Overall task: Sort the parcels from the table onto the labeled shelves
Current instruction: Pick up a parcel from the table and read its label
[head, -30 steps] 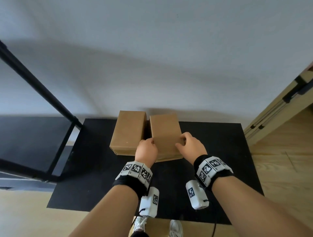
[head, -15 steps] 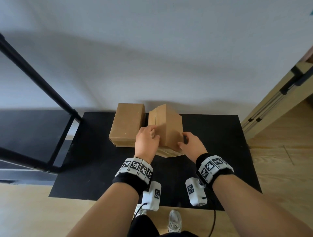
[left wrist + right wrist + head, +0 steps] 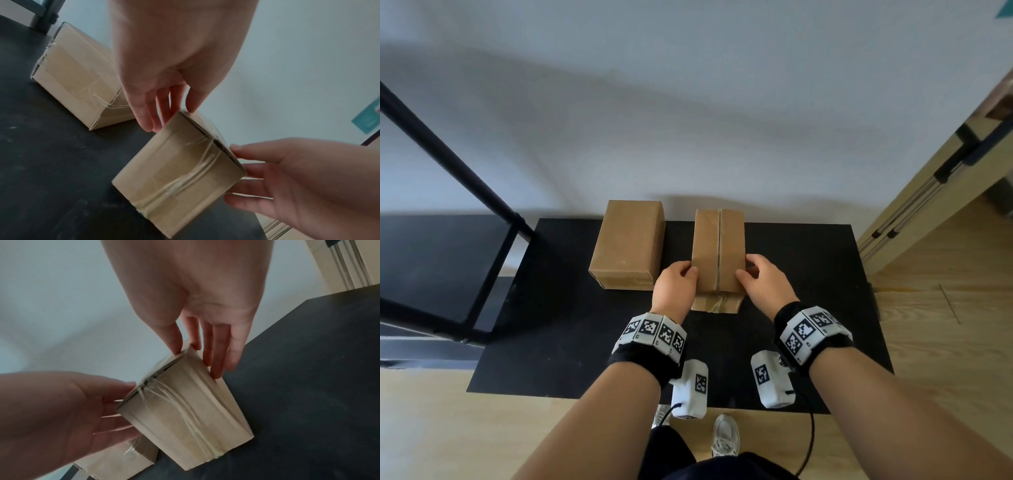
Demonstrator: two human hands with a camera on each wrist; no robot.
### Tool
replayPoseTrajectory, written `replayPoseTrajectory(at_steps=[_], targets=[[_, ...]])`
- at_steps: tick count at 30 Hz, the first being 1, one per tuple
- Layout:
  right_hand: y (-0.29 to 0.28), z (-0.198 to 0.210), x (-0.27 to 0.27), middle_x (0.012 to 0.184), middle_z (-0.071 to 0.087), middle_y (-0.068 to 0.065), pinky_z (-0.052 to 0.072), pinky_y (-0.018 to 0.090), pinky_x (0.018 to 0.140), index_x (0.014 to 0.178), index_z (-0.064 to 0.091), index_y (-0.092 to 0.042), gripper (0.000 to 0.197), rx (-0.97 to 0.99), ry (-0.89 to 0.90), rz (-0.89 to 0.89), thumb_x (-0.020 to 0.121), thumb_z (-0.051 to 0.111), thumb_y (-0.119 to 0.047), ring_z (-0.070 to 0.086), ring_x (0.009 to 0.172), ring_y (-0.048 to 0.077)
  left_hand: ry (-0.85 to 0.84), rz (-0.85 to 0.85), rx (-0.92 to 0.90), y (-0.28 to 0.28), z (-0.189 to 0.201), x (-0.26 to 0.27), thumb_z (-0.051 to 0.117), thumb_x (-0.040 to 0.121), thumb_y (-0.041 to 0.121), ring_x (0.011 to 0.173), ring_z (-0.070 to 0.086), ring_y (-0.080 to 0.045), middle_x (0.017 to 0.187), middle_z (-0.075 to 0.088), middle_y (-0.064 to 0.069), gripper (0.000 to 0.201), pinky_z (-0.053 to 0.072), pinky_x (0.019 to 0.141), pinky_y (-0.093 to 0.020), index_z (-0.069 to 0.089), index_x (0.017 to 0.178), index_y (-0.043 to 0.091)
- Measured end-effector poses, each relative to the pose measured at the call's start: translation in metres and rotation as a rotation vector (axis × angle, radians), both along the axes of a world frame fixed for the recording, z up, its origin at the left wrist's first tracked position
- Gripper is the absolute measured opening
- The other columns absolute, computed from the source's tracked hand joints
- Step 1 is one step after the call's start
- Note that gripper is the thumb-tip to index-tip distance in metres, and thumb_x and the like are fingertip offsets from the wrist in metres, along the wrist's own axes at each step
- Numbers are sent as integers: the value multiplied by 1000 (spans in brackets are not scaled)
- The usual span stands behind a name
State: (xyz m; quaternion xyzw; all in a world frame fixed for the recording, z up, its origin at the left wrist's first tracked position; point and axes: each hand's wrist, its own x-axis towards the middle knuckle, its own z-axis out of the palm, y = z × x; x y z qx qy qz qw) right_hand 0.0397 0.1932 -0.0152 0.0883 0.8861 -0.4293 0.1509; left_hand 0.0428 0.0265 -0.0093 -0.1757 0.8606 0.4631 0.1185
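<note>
Two brown cardboard parcels lie on the black table (image 3: 551,308). The right parcel (image 3: 717,250) stands on its narrow side with its taped seam up. My left hand (image 3: 676,286) touches its left face with straight fingers (image 3: 152,116), the thumb at the top edge. My right hand (image 3: 760,284) lays straight fingers (image 3: 218,356) down its right face, thumb on the top edge. The parcel's taped near end (image 3: 180,170) faces me, and no label shows on it. The left parcel (image 3: 628,243) lies flat and untouched, a gap away.
A black metal shelf frame (image 3: 448,164) stands left of the table, with a dark shelf board (image 3: 424,260) below it. A light wooden frame (image 3: 928,192) stands at the right. A white wall runs behind the table. My shoes (image 3: 724,435) show at the table's near edge.
The right parcel lay flat against the left one, was tipped up by both hands, and now stands on its side, shifted right. Both hands stayed on its two sides.
</note>
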Motion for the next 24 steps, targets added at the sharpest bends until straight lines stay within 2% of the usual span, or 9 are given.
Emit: replayPoseTrajectory(at_steps=[2, 4, 5, 9, 13, 15, 17, 21, 24], targets=[[-6, 1, 0, 136, 58, 7, 43, 28, 94, 145, 43, -12, 47, -39, -5, 14, 101, 50, -27, 57, 123, 23, 62, 42, -60, -4, 3, 0, 45, 103, 26, 104, 62, -21, 121, 67, -5, 35, 46, 80, -27, 61, 131, 13], [-10, -1, 0, 138, 57, 9, 43, 30, 96, 146, 42, -11, 46, -49, -32, 37, 102, 47, -24, 56, 124, 24, 129, 66, -111, -9, 4, 1, 43, 103, 26, 88, 59, -17, 109, 69, -9, 30, 41, 65, -24, 68, 112, 12], [-12, -3, -1, 138, 57, 10, 42, 30, 98, 146, 41, -10, 46, -33, -51, 57, 102, 46, -23, 56, 124, 24, 145, 69, -131, -10, 3, 2, 42, 103, 25, 85, 58, -18, 106, 69, -10, 30, 39, 62, -23, 68, 106, 11], [-10, -11, 0, 141, 54, 10, 41, 33, 102, 148, 39, -12, 49, 44, -98, 70, 102, 46, -24, 54, 127, 24, 163, 40, -107, -10, 3, 8, 49, 98, 13, 105, 62, -20, 118, 64, -2, 26, 47, 82, -26, 67, 117, 13], [3, -13, 6, 137, 53, 9, 44, 31, 98, 143, 46, -17, 46, 102, 32, -1, 98, 55, -25, 57, 121, 23, 155, 8, -82, -2, -4, 10, 55, 98, 18, 115, 58, -20, 128, 57, -3, 26, 48, 82, -25, 63, 123, 16], [10, -12, 7, 135, 54, 9, 44, 31, 95, 140, 48, -18, 42, 90, 69, -49, 99, 52, -25, 58, 119, 23, 127, -4, -89, 1, -9, 11, 58, 97, 19, 121, 55, -21, 135, 53, -4, 34, 51, 90, -29, 58, 131, 16], [16, -12, 6, 137, 55, 8, 44, 31, 94, 141, 48, -18, 41, 64, 59, -110, 101, 48, -28, 57, 120, 22, 100, -27, -134, 3, -15, 12, 60, 96, 22, 128, 51, -23, 141, 50, -6, 43, 48, 101, -33, 53, 138, 17], [24, -14, 6, 138, 57, 6, 44, 30, 94, 143, 46, -17, 44, 49, 5, -139, 102, 45, -32, 56, 124, 21, -34, -64, -158, 5, -18, 10, 59, 97, 27, 133, 49, -24, 152, 43, -8, 55, 44, 101, -34, 42, 149, 17], [28, -16, 8, 139, 57, 6, 42, 28, 91, 144, 45, -14, 47, 52, -18, -127, 101, 46, -33, 56, 125, 22, -51, -72, -125, 7, -18, 7, 56, 99, 28, 135, 49, -24, 154, 43, -7, 57, 44, 103, -35, 38, 151, 17]])
